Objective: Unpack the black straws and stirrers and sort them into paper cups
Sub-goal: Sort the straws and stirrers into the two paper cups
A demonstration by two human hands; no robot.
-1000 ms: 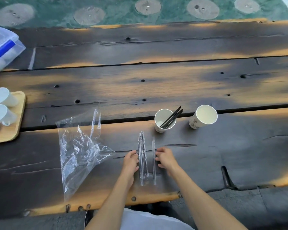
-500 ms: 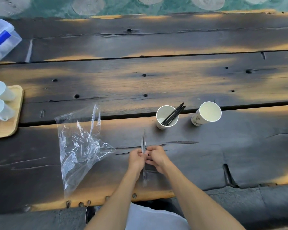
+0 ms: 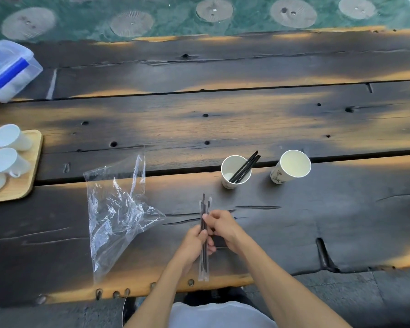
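A bundle of black straws in clear wrappers [image 3: 204,261] stands nearly upright above the table's near edge. My left hand [image 3: 194,245] grips the bundle around its middle. My right hand [image 3: 223,227] pinches the same bundle a little higher up. Beyond my hands, a white paper cup [image 3: 231,172] holds a few unwrapped black straws [image 3: 245,165] leaning to the right. A second paper cup [image 3: 291,166] with a printed side stands to its right; nothing shows inside it.
A crumpled clear plastic bag [image 3: 118,214] lies left of my hands. A wooden tray [image 3: 30,183] with white mugs sits at the left edge. A clear plastic box with a blue latch [image 3: 8,69] is at the far left. The dark plank table [image 3: 294,119] stretches ahead.
The wrapped straws lay spread flat on the table a second ago. Both hands have gathered them into one bundle and lifted it off the wood.
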